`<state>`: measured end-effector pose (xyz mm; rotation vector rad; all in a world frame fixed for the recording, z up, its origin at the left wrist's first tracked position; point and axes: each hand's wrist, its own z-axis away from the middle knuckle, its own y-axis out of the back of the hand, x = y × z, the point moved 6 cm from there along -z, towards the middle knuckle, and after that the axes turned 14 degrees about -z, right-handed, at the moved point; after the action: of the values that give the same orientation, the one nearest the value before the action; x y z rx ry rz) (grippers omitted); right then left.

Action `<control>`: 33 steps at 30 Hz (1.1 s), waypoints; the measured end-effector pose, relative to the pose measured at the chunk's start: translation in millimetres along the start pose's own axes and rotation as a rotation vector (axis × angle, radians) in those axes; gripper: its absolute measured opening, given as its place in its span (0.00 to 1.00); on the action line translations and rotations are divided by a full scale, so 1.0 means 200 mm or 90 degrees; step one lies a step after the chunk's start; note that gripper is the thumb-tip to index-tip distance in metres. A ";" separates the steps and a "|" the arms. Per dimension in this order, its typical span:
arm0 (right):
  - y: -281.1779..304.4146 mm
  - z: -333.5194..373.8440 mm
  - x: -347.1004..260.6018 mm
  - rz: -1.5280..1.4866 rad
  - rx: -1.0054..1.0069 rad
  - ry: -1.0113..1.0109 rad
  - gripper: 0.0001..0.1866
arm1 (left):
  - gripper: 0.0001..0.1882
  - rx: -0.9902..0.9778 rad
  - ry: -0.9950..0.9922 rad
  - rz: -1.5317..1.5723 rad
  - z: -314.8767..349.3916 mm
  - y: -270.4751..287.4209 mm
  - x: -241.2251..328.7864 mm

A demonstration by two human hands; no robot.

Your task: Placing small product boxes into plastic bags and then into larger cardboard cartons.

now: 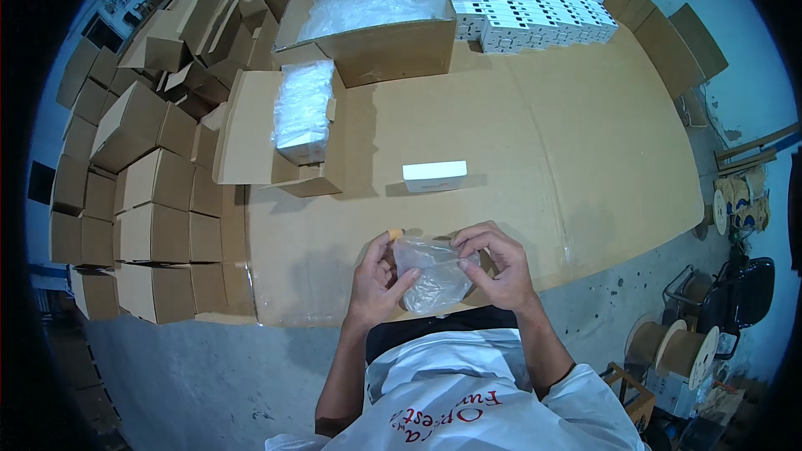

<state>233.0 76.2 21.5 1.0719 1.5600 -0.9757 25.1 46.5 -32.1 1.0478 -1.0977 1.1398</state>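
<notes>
Between my two hands, near the table's front edge, is a clear plastic bag. My left hand grips its left side, with an orange cover on one fingertip. My right hand pinches the bag's upper right side between thumb and fingers. A small white box lies just beyond the bag on the cardboard-covered table, touched by neither hand. To its left, an open brown carton holds a row of white boxes wrapped in clear plastic.
A large open carton full of clear plastic bags stands at the back. Stacks of white boxes fill the far right. Brown cartons are piled along the left. Cable spools and a black chair stand on the floor at right.
</notes>
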 end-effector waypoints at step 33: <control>0.07 -0.09 -0.05 -0.009 -0.297 -0.150 0.07 | 0.14 -0.088 -0.354 -0.470 -0.13 -0.02 0.40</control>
<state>243.4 96.5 33.9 0.5981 1.4997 -0.6708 37.8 83.1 42.5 1.5306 -1.0413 0.1785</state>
